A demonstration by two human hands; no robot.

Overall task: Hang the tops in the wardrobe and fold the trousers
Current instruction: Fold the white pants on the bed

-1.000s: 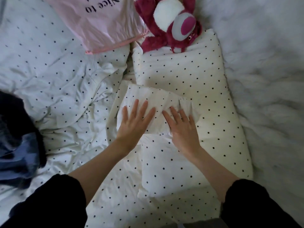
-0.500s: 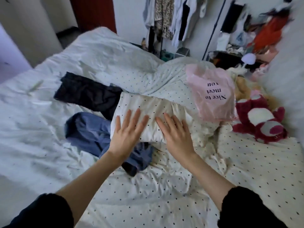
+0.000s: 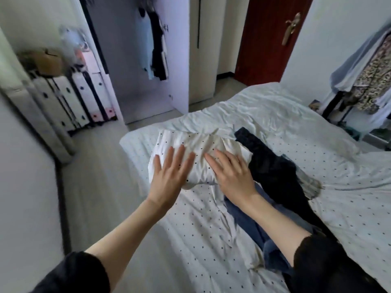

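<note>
A folded white garment with small black dots [image 3: 203, 149] is held above the near-left part of the bed [image 3: 296, 123]. My left hand [image 3: 169, 176] lies flat on its left end and my right hand [image 3: 230, 174] flat on its right end, fingers straight; both thumbs are hidden beneath it. A black garment [image 3: 273, 166] and a blue one [image 3: 254, 225] lie crumpled on the bed under my right forearm. The wardrobe [image 3: 127, 70] stands open ahead, with a pale blue and a dark top [image 3: 154, 45] hanging inside.
A strip of floor [image 3: 101, 176] runs between the bed and the left wall. White drawer units [image 3: 74, 98] stand beside the wardrobe. A red door [image 3: 268, 39] is at the back, and a clothes rack with hanging garments [image 3: 368, 81] at the far right.
The view has swung from the pillow end of the bed toward the wardrobe. Both hands have kept the same flat hold on the folded dotted garment and carried it along.
</note>
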